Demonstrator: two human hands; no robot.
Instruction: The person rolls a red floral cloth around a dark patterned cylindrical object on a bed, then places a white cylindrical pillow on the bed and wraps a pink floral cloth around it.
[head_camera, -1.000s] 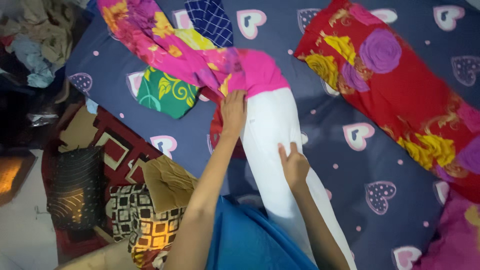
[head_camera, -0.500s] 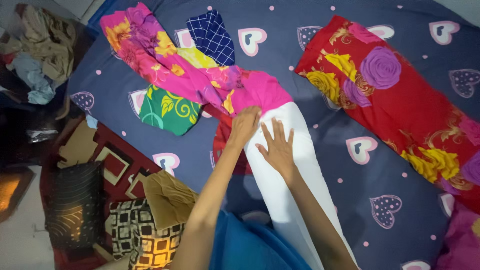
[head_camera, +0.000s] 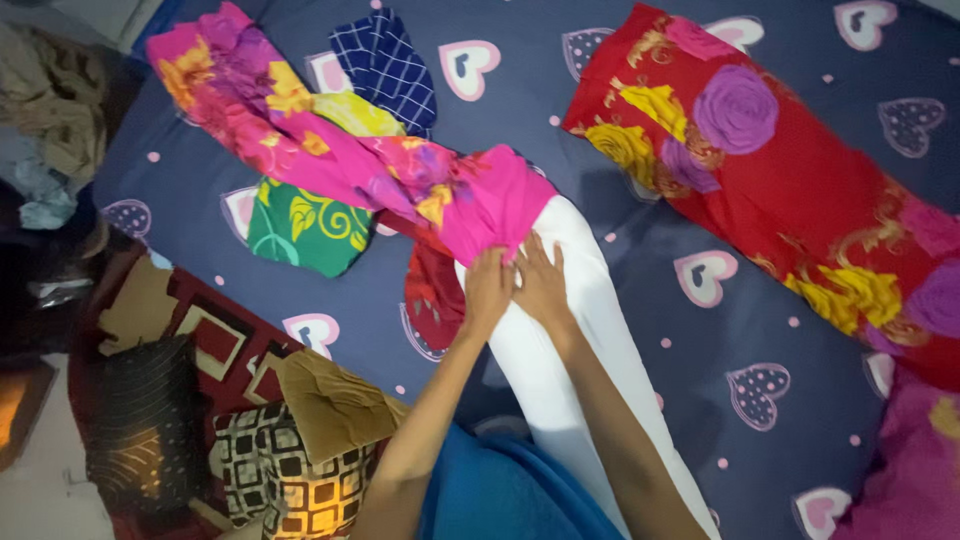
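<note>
1. Navy bed sheet (head_camera: 640, 400) with pink hearts and dots fills the view; a white bolster (head_camera: 560, 340) lies along it, running from the person toward a bunched pink floral cover (head_camera: 400, 170).
2. Left hand (head_camera: 488, 290) and right hand (head_camera: 540, 285) sit side by side on the bolster's far end, just below the cover's pink hem. Each grip looks flat, fingers pressed down; whether either pinches the hem I cannot tell.
3. By my reading the cover is being worked over the bolster, with only the tip inside. It would go best with one hand at each side of the hem, pulling evenly so the cloth does not twist.
4. Holding the bolster steady and smoothing folds at the mouth should help the cover slide.
5. Around the work: a green cloth (head_camera: 305, 225) and a checked blue cloth (head_camera: 385, 60) lie under the cover's loose end, and a red cloth (head_camera: 435, 290) lies by the left hand.
6. Well apart, a red floral bolster (head_camera: 800, 190) lies to the right; patterned cushions (head_camera: 290, 450) sit off the bed at the left.
</note>
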